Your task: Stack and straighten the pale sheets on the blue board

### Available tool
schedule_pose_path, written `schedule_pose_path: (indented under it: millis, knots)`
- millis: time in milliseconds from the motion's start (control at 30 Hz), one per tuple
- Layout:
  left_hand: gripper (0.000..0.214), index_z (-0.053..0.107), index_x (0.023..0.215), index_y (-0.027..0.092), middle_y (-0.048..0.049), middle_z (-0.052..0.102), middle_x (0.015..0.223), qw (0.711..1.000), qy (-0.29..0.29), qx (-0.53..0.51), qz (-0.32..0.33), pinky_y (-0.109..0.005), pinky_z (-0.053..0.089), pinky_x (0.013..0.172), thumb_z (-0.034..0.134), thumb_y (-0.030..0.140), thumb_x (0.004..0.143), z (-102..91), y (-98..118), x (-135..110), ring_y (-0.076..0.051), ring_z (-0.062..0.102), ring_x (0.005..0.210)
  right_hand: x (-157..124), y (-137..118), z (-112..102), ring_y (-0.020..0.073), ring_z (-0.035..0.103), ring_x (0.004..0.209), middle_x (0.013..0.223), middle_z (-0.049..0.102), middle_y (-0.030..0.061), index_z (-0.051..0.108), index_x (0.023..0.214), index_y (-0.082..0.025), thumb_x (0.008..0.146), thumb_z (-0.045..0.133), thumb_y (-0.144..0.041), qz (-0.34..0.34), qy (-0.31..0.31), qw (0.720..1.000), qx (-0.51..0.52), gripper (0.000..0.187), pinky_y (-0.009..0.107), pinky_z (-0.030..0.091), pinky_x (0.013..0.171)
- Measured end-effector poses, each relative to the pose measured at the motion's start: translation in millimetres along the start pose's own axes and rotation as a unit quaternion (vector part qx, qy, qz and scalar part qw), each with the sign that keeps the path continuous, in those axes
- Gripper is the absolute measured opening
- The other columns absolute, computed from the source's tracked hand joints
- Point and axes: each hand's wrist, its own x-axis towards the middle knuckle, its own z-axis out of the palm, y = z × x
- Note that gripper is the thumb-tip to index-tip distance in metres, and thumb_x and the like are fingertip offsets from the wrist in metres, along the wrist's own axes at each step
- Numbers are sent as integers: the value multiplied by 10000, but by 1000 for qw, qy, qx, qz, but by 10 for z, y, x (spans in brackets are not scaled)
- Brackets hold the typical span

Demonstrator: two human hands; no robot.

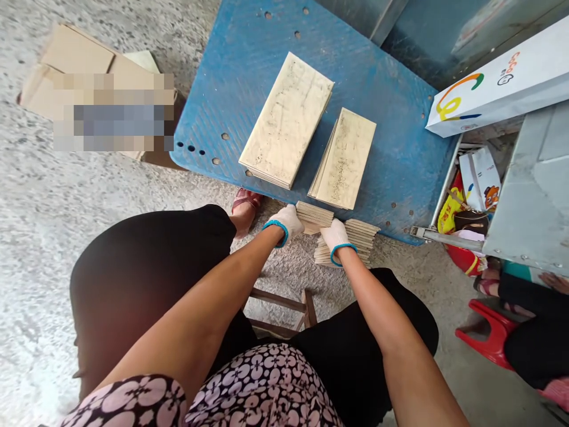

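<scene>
Both my hands wear white gloves with blue cuffs. My left hand (290, 224) grips the left end of a small stack of thin pale boards (315, 213) at the near edge of the blue table. My right hand (335, 235) is closed at the right end of that same stack. Below and right of it, a fanned pile of similar boards (365, 236) sits lower than the tabletop, partly hidden by my right hand. Two more piles lie on the table: a larger pale stack (288, 118) and a narrower stack (345, 157) with dark specks.
The blue table (249, 71) has small holes. A cardboard box (80, 53) stands on the floor at left. A white paper bag (502, 77) lies at right, above an open drawer (444, 237) with packets. A person sits near a red stool (493, 332). A wooden stool frame (280, 301) is below me.
</scene>
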Motion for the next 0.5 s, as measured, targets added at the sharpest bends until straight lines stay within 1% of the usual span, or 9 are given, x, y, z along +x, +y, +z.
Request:
schedule_pose_path:
  millis: [100, 200, 300, 400, 433, 500]
  knots:
    - [501, 620, 1129, 251, -59, 699, 998, 999, -24, 22, 0, -317, 538, 852, 708, 207, 638, -11, 18, -31, -268, 655, 1022, 15, 39, 31, 231, 667, 893, 916, 720, 89, 699, 979, -145, 736, 555, -224, -9, 0, 1000, 26, 293, 281, 510, 823]
    - [476, 615, 1152, 244, -64, 699, 1032, 999, -30, 45, 2, -304, 531, 859, 689, 236, 682, -10, 37, -17, -260, 653, 1032, 12, 44, 34, 222, 666, 884, 894, 719, 77, 692, 979, -148, 717, 562, -220, -5, 8, 1000, 26, 301, 269, 512, 818]
    - [462, 604, 1182, 165, -117, 691, 1095, 996, -54, 70, 12, -308, 518, 872, 663, 261, 735, -5, 60, 21, -260, 647, 1039, -27, 5, -9, 225, 670, 886, 916, 719, 83, 688, 959, -147, 706, 560, -170, 12, 11, 1000, 11, 285, 272, 514, 833]
    - [439, 612, 1161, 83, -175, 685, 1099, 994, -74, 81, 24, -309, 513, 856, 650, 255, 759, -33, 59, 42, -273, 647, 1033, -80, -62, -67, 228, 673, 912, 944, 718, 92, 682, 950, -139, 714, 542, -125, 15, 8, 1000, 9, 276, 271, 510, 856]
    - [417, 622, 1149, 81, -178, 688, 1089, 993, -75, 82, 33, -305, 514, 848, 642, 249, 768, -55, 45, 38, -274, 649, 1029, -94, -85, -82, 227, 674, 919, 947, 718, 90, 680, 951, -139, 720, 539, -120, 13, 4, 1000, 9, 271, 268, 509, 860]
    - [377, 639, 1145, 100, -173, 695, 1069, 991, -75, 85, 76, -302, 517, 834, 614, 238, 795, -113, -5, 13, -270, 656, 1016, -110, -124, -103, 225, 673, 928, 948, 718, 86, 676, 948, -142, 732, 549, -129, 16, -2, 1000, 1, 250, 267, 509, 862]
